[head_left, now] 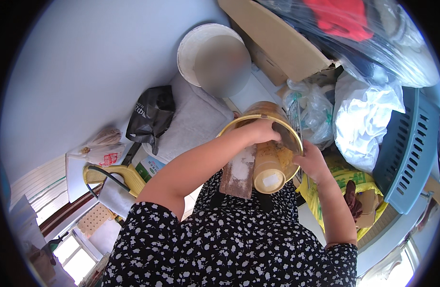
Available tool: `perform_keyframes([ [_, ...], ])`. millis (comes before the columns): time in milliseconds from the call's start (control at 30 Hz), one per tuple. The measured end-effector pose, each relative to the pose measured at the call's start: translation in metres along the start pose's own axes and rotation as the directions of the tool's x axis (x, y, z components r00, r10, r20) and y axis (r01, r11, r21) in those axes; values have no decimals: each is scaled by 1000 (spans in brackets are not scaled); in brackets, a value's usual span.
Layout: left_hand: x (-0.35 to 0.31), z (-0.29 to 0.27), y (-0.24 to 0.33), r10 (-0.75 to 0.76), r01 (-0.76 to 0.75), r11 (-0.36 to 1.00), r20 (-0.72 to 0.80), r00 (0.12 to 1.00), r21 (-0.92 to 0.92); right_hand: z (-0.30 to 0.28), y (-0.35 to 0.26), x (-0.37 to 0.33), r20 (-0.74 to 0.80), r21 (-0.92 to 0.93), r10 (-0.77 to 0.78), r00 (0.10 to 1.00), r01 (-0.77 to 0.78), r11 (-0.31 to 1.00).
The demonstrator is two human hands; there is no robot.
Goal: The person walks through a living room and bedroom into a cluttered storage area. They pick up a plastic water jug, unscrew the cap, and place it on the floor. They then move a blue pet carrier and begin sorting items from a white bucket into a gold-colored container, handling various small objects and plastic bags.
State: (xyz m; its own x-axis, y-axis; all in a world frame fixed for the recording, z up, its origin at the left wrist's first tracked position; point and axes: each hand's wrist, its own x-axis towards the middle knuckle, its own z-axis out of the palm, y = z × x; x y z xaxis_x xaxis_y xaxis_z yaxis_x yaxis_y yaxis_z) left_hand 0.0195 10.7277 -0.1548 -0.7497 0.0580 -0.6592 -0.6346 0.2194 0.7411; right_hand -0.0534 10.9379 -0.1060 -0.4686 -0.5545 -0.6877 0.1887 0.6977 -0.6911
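Observation:
A tan bucket (264, 108) with a yellow rim is tilted toward me in front of my body. My right hand (311, 161) is closed on its rim at the right side. Over the far rim, my left hand (264, 131) reaches into the opening, beside a dark piece (281, 134). Its fingers look closed, but they are partly hidden, so what they hold is unclear. A yellowish cylindrical container (269, 165) with a pale label on its end pokes out of the bucket. Next to it, a brown flat board (237, 174) smeared with white also sticks out toward me.
A white bucket (185, 52) with blurred contents stands beyond, near a grey cushion-like cloth (196, 119). A black plastic bag (151, 115) lies at left. To the right are a cardboard box (287, 40), a white plastic bag (366, 119), a blue slotted basket (404, 153) and a yellow bag (320, 203).

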Motion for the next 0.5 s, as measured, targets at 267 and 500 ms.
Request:
perform_keyframes([
  [267, -51, -8, 9, 303, -324, 931, 139, 943, 170, -8, -12, -13, 67, -68, 34, 997, -29, 997],
  [500, -84, -19, 21, 419, -445, 858, 153, 895, 256, -13, -34, -14, 86, -192, 5, 996, 12, 981],
])
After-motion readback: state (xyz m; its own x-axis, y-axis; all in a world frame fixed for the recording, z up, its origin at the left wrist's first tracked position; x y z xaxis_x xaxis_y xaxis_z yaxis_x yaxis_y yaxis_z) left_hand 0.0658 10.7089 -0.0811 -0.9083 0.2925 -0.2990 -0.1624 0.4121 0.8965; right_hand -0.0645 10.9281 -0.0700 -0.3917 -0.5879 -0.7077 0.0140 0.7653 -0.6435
